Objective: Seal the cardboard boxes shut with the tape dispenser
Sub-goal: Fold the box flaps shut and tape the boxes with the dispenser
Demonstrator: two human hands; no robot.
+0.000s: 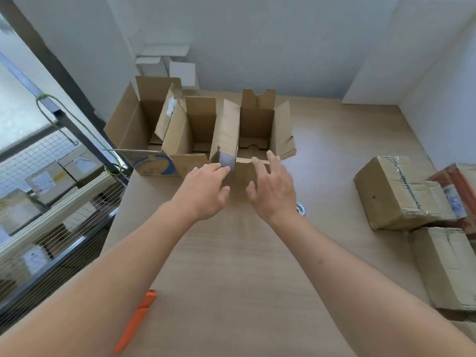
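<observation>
I count three open cardboard boxes in a row at the far side of the table [231, 253]. The left box [134, 124] is the biggest and has a blue picture on its front flap. The middle box [190, 130] stands touching it. The right box [257, 130] is the one nearest my hands, and all its flaps stand up or hang out.

I see two hands. My left hand [206, 189] is spread flat with loose fingers, close to the right box's front left corner. I cannot tell if it touches the cardboard. My right hand [273, 186] is spread too, and its fingertips sit at the front flap of the same box. Neither hand holds anything.

On the right side I count two taped-up boxes: one near box [396, 191] and one lower box [445, 269] that is cut off by the edge. A red-brown thing [461, 181] behind them is also cut off, and I cannot say what it is.

One orange tool [136, 320] lies near the front left edge of the table, partly hidden by my left arm. A small round blue and white thing [301, 209] peeks out beside my right wrist. It is mostly hidden. I cannot make out a tape dispenser for sure.
</observation>
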